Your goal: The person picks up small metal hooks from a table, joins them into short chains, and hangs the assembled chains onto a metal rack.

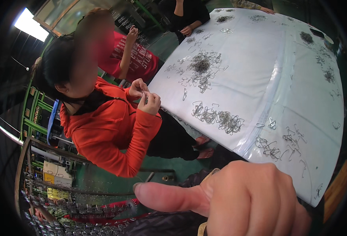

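Observation:
My right hand (244,196) fills the lower right, very near. Its fingers are curled into a fist, and the thumb sticks out to the left. What the fist holds, if anything, is hidden. Behind it shows a dark patterned sleeve with a tan cuff (202,229); my left hand cannot be seen. Beyond my knuckles lie loose bent wire hooks (268,149) on the white-covered table (256,98). A denser heap of wire hooks (230,122) lies near the table's closest left edge.
A person in an orange hoodie (106,137) stands left, hands together at the table edge. Beyond is a person in a red shirt (148,65), with others at the far side. More hook piles (201,65) dot the table. A metal rack (53,185) with many hooks stands lower left.

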The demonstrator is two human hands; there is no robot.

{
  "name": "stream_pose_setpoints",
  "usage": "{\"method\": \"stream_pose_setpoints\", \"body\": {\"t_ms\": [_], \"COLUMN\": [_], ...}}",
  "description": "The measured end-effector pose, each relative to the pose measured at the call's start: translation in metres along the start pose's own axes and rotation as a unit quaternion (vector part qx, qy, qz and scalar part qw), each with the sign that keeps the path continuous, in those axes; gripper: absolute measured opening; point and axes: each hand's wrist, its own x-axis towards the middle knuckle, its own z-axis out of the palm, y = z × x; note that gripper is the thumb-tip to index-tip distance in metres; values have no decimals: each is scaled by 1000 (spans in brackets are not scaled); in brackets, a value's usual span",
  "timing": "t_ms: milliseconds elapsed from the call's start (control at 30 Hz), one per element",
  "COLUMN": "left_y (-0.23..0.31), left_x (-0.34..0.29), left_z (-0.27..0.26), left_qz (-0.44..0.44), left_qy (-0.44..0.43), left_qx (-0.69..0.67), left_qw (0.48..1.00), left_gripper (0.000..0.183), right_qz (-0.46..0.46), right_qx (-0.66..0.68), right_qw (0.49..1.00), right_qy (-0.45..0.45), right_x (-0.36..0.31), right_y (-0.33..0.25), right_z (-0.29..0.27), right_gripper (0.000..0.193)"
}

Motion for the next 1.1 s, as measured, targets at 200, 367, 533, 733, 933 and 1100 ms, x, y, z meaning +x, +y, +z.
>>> {"method": "stream_pose_setpoints", "body": {"t_ms": [200,367,533,733,933,1100], "left_y": [-7,-13,-16,-25,-29,-30], "left_x": [9,9,10,12,11,16], "left_z": [16,25,30,35,33,34], "left_qz": [15,18,24,31,42,52], "left_qy": [-11,-12,-13,-13,2,15], "left_qx": [-25,-42,-56,-79,-94,-107], "left_qw": [1000,999,998,996,995,993], "left_gripper": [44,47,49,53,56,58], "right_qz": [-27,-29,-21,-30,-23,-23], "right_qx": [-12,-11,-13,-21,-19,-2], "right_qw": [999,999,999,999,999,999], "right_qy": [-22,-25,-23,-10,-14,-23], "right_x": [-4,-6,-10,-14,-14,-13], "right_y": [-4,-16,-21,-22,-22,-17], "right_z": [3,1,2,-1,-6,-4], "right_gripper": [27,29,29,28,28,27]}}
